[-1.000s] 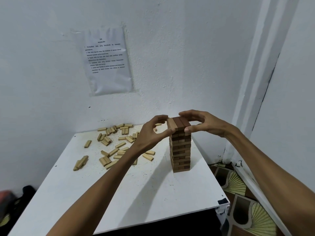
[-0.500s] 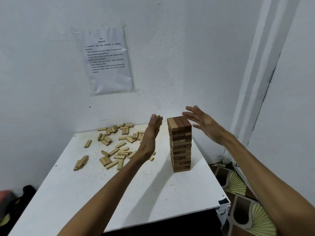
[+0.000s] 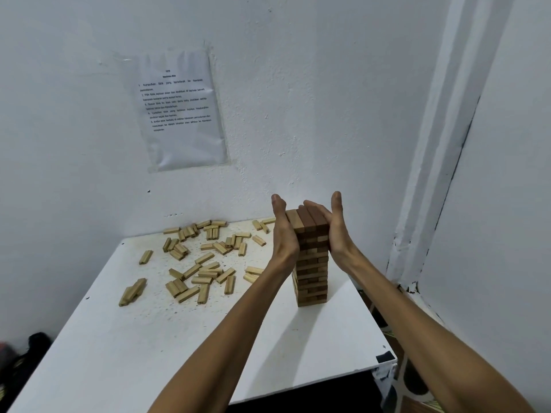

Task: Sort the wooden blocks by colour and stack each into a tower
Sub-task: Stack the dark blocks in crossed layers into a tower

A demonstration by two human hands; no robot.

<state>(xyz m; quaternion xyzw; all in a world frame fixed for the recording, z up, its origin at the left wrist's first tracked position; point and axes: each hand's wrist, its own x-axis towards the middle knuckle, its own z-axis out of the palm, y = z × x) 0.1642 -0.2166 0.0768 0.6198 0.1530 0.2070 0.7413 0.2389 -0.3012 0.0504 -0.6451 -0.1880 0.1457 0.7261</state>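
A tall tower of brown wooden blocks (image 3: 311, 278) stands on the right part of the white table (image 3: 149, 338). Its top layer holds one lighter block beside two dark ones. My left hand (image 3: 283, 231) presses flat against the tower's upper left side, fingers straight. My right hand (image 3: 331, 225) presses flat against the upper right side, thumb pointing up. Several light-coloured wooden blocks (image 3: 202, 254) lie scattered over the far left of the table.
The table stands in a corner against white walls, with a printed sheet (image 3: 179, 108) in plastic taped to the wall behind it. A door frame (image 3: 432, 174) runs down at the right. The table's right edge is close to the tower; patterned floor (image 3: 417, 406) lies below.
Both hands let go of the top blocks and drew apart half a second ago. They have now closed in again and press flat on both sides of the tower's top.
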